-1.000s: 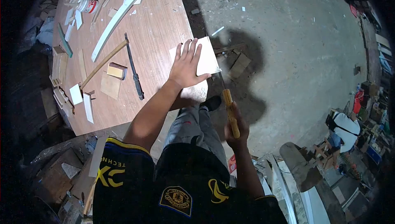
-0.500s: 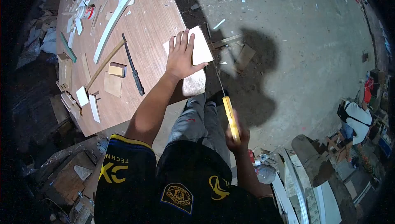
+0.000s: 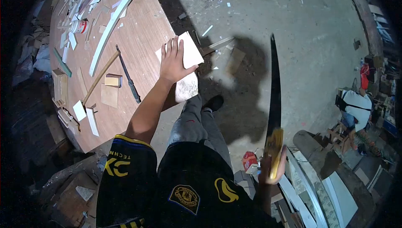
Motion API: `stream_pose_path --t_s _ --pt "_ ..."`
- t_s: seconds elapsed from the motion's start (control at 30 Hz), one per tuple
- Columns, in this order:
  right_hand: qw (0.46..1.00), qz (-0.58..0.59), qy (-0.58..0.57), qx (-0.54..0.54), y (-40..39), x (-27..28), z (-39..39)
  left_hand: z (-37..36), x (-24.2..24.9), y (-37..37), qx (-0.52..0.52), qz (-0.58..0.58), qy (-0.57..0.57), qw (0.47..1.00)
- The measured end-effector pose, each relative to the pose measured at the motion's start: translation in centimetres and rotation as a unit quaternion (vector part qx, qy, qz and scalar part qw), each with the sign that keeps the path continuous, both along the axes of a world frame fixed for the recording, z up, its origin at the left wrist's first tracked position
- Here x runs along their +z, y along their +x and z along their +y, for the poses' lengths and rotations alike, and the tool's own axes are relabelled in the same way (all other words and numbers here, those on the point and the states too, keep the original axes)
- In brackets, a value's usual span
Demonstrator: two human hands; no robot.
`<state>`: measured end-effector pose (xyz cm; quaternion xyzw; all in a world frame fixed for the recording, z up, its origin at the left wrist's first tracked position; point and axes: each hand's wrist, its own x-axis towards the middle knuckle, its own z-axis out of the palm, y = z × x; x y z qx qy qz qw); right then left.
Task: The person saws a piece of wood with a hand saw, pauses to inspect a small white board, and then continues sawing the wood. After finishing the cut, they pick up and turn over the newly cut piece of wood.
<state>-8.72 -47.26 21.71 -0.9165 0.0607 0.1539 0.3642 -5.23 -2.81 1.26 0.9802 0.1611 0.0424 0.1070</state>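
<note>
On the bench (image 3: 138,35), at about ten o'clock, the left hand (image 3: 171,62) lies spread flat on a pale board (image 3: 189,54) overhanging the edge; at four o'clock the right hand (image 3: 272,165) grips a saw (image 3: 274,98), blade lifted clear; the board looks uncut, sawing not yet finished.

The left hand (image 3: 172,62) covers the middle of the pale square board (image 3: 190,54) — its near edge is hidden. The yellow handle of the long dark saw (image 3: 274,98) is blurred inside the right hand (image 3: 272,165). Small white scraps (image 3: 75,2) on the round wooden table (image 3: 142,35) — too small to tell.
</note>
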Motion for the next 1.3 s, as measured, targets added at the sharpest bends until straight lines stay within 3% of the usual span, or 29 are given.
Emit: stream_pose_path --t_s 0.1,0.17,0.23,0.33,0.57,0.77,0.87,0.97,1.03,1.07,1.13,1.3 --pt "0.983 0.061 0.168 0.026 4.8 -1.6 4.5 -0.1 0.1 0.0 0.011 -0.007 -0.007 1.0" --pt "0.944 -0.154 0.216 0.195 7.9 -3.7 9.3 0.0 0.4 0.0 0.011 -0.004 -0.017 1.0" --pt "0.947 -0.048 0.266 0.176 9.2 -5.7 12.8 0.0 0.2 -0.2 0.013 -0.013 -0.023 1.0" --pt "0.905 -0.099 0.327 0.254 11.1 -7.2 18.7 0.0 0.4 -0.1 0.021 -0.003 -0.037 0.999" --pt "0.881 -0.055 0.357 0.305 12.0 -11.1 24.9 0.0 0.9 -0.1 0.036 0.014 -0.058 0.998" --pt "0.902 0.015 0.335 0.271 12.6 -12.2 25.8 0.1 2.1 0.4 0.037 0.087 -0.073 0.993" --pt "0.903 0.038 0.342 0.257 12.8 -11.9 26.3 0.3 1.9 0.1 0.037 0.059 -0.092 0.993" --pt "0.901 -0.004 0.331 0.28 13.2 -12.4 26.7 0.5 1.4 0.1 0.026 0.063 -0.08 0.994" --pt "0.881 -0.124 0.296 0.347 13.6 -13.3 26.9 0.4 1.6 0.0 0.029 0.054 -0.084 0.995" --pt "0.881 -0.125 0.296 0.347 13.5 -13.6 26.8 0.5 1.8 0.1 0.034 0.045 -0.087 0.995" --pt "0.898 -0.019 0.33 0.291 13.1 -13.2 27.0 0.5 1.7 0.1 0.037 0.035 -0.097 0.994" --pt "0.887 -0.052 0.31 0.338 13.4 -12.6 27.4 0.5 1.4 0.0 0.043 0.015 -0.107 0.993"
